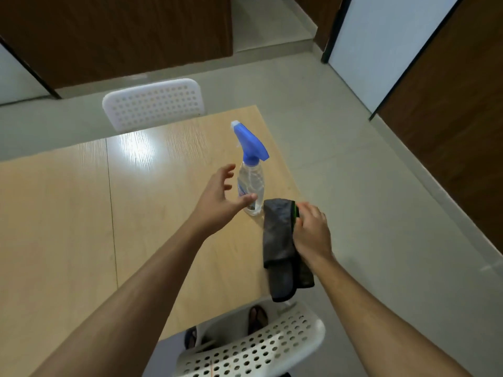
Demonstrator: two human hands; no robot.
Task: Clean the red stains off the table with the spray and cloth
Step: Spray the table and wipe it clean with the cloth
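Note:
A clear spray bottle (251, 183) with a blue trigger head stands upright near the right edge of the light wooden table (81, 227). My left hand (220, 197) is spread open just left of the bottle, thumb reaching in front of its base, fingers not closed on it. A dark grey cloth (277, 240) with a green trim lies folded at the table's right edge, partly hanging over. My right hand (310, 232) holds the cloth's right side, fingers curled on the green trim. I see no red stains on the table.
A white perforated chair (152, 103) stands at the table's far side. Another white perforated chair (258, 346) is close below me, with sandalled feet under it. Grey tiled floor lies to the right, with wooden panels and a white door beyond.

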